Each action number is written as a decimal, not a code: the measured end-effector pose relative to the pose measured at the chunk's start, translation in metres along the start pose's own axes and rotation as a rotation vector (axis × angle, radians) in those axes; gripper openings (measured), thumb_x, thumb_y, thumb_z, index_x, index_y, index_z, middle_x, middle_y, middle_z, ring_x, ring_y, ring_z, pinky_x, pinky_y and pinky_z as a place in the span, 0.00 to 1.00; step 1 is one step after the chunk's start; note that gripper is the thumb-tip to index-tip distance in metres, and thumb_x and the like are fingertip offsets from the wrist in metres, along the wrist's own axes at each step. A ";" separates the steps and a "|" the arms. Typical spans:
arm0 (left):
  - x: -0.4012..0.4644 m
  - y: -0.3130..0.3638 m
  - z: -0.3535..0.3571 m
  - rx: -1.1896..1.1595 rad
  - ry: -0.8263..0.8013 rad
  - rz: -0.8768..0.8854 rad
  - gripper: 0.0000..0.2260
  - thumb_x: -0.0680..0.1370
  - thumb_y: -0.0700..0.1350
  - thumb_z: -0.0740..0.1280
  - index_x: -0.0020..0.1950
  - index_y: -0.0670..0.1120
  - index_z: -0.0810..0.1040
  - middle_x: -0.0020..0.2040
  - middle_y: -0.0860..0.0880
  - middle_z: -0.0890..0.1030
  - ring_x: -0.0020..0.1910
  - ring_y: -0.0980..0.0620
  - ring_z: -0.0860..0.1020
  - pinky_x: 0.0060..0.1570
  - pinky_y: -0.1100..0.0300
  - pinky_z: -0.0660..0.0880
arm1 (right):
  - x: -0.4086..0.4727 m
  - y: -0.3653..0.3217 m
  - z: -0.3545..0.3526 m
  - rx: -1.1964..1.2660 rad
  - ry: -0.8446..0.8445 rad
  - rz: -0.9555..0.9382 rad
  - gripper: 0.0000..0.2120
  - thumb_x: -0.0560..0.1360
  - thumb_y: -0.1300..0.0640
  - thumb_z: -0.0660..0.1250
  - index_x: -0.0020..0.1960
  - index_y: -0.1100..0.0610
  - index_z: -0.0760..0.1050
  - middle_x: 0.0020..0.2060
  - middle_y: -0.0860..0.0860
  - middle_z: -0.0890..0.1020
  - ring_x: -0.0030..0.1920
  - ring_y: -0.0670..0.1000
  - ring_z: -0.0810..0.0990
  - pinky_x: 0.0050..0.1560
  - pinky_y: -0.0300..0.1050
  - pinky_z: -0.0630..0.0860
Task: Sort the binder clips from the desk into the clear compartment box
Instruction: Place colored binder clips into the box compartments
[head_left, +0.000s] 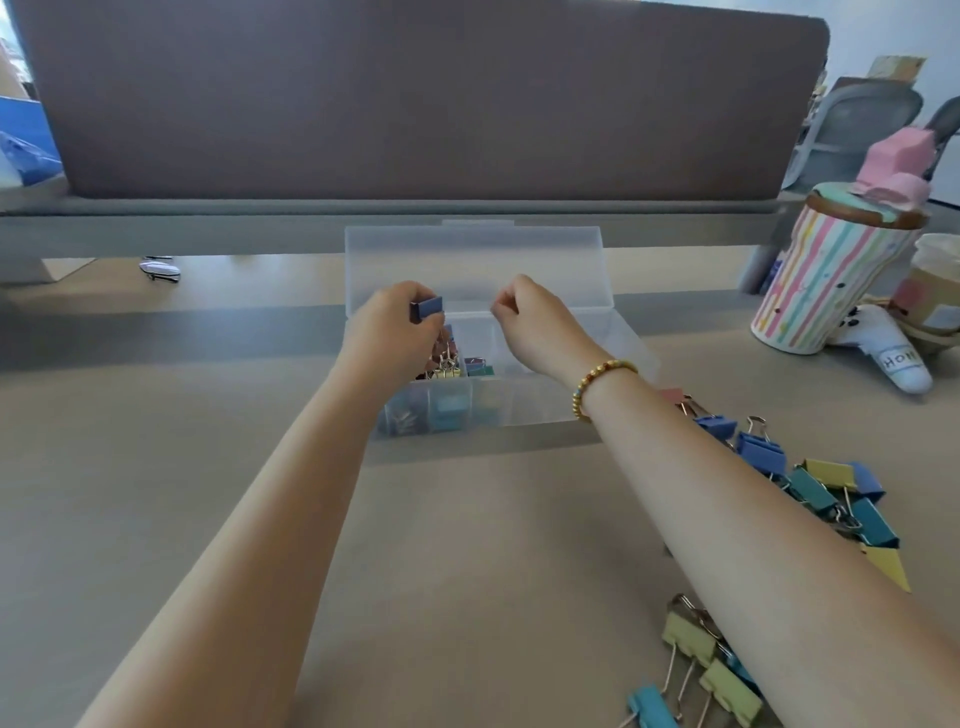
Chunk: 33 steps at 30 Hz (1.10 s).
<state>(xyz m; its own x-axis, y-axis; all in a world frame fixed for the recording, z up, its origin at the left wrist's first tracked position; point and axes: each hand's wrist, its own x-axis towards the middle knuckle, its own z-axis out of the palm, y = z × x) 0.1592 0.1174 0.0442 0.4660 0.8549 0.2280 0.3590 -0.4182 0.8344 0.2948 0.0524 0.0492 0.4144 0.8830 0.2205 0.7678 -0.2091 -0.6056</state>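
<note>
The clear compartment box (540, 405) stands open mid-desk, its lid (475, 262) raised behind. Its left compartments hold several coloured binder clips (470, 366). My left hand (392, 332) hovers over the box's left end and pinches a dark blue binder clip (427, 308) between thumb and fingers. My right hand (535, 322), with a beaded bracelet on the wrist, is over the box's middle with fingers curled; nothing shows in it. A pile of loose clips (826, 493) in blue, teal and yellow lies on the desk to the right, with green and light-blue clips (706, 670) nearer me.
A striped cup with a pink-topped lid (836, 270) stands at the far right beside a paper cup (935, 291) and a small white plush toy (893, 353). A grey partition (415, 98) closes off the desk's back. Another clip (160, 270) lies far left.
</note>
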 end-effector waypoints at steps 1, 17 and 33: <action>0.001 -0.001 0.000 0.014 -0.011 0.000 0.03 0.79 0.39 0.60 0.50 0.46 0.72 0.46 0.42 0.81 0.43 0.45 0.81 0.45 0.49 0.80 | 0.001 0.004 0.000 0.005 -0.004 -0.002 0.08 0.81 0.60 0.55 0.55 0.60 0.71 0.47 0.51 0.73 0.46 0.49 0.71 0.38 0.37 0.66; -0.003 -0.005 0.008 0.031 0.025 -0.022 0.09 0.79 0.39 0.61 0.58 0.42 0.74 0.48 0.45 0.78 0.50 0.44 0.79 0.50 0.46 0.79 | 0.016 -0.014 0.000 -0.558 -0.502 0.017 0.13 0.77 0.56 0.64 0.59 0.60 0.77 0.55 0.55 0.80 0.50 0.55 0.76 0.46 0.42 0.69; -0.001 -0.009 0.008 0.013 0.031 -0.025 0.05 0.79 0.39 0.61 0.52 0.47 0.73 0.47 0.43 0.81 0.48 0.43 0.80 0.49 0.46 0.79 | 0.009 -0.037 -0.001 -0.816 -0.527 -0.071 0.15 0.80 0.56 0.58 0.63 0.62 0.73 0.56 0.57 0.77 0.48 0.55 0.73 0.45 0.41 0.66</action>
<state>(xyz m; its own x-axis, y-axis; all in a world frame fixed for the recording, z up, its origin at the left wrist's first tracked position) 0.1623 0.1178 0.0325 0.4318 0.8741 0.2226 0.3805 -0.4002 0.8337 0.2705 0.0672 0.0746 0.2347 0.9382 -0.2545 0.9674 -0.1996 0.1561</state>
